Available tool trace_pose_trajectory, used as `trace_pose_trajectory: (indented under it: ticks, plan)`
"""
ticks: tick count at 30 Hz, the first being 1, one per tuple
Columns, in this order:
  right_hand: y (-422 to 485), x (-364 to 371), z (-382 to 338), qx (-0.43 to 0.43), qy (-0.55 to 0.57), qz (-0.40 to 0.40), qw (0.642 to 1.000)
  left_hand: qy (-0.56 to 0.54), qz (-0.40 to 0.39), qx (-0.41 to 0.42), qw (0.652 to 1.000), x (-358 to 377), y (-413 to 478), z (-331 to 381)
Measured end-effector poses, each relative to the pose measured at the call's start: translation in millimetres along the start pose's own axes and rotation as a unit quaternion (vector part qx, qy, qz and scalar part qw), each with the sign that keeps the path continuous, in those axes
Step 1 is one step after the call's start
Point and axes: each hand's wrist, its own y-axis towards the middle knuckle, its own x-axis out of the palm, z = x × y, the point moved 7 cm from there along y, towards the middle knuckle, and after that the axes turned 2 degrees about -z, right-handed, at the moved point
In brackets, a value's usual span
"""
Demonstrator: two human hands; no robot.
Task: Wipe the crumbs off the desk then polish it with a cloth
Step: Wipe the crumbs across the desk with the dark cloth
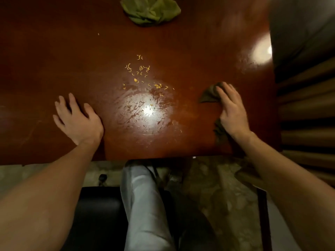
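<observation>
The tabletop (54, 51) is big, red-brown and shiny, with wet-looking smears in the bright spot near its middle. The left hand (78, 120) lies flat on it, close to the near edge and left of the middle. Its fingers are spread wide and hold nothing. The right hand (233, 109) is near the right edge. Its fingers are straight and close together, and they press down on a dark cloth (208, 96). The cloth peeks out past the fingertips and by the wrist. A green cloth (150, 11) sits bunched up at the far edge, and no hand touches it. The crumbs (143, 71) are small yellow bits scattered near the middle, well apart from both cloths.

It looks like the crumb wiping is the step in hand, and it is not done yet. Next, the right hand likely needs to slide the dark cloth left, across to the crumbs, and push them together toward an edge. Polishing would come after that.
</observation>
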Motion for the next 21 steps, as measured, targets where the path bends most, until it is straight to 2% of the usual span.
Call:
trace_pose_trajectory:
  ticks: [3,7,14,18,21]
  plan:
    - [-33,-5,22,0.055,0.010,0.012,0.998,0.002,-0.001,-0.002,1.000,0,0,0]
    - [-75,15,-2,0.106,-0.006,0.060,0.993,0.005,0.003,-0.003,1.000,-1,0,1]
    - [-93,75,-120,0.227,-0.013,0.093,0.969,0.005,0.011,-0.005,1.000,0,1,1]
    - [-71,94,-189,0.297,0.022,0.101,0.949,0.006,0.012,-0.005,1.000,0,2,1]
    - [-42,101,-208,0.367,0.036,0.098,0.924,0.002,0.008,-0.003,1.000,0,2,1]
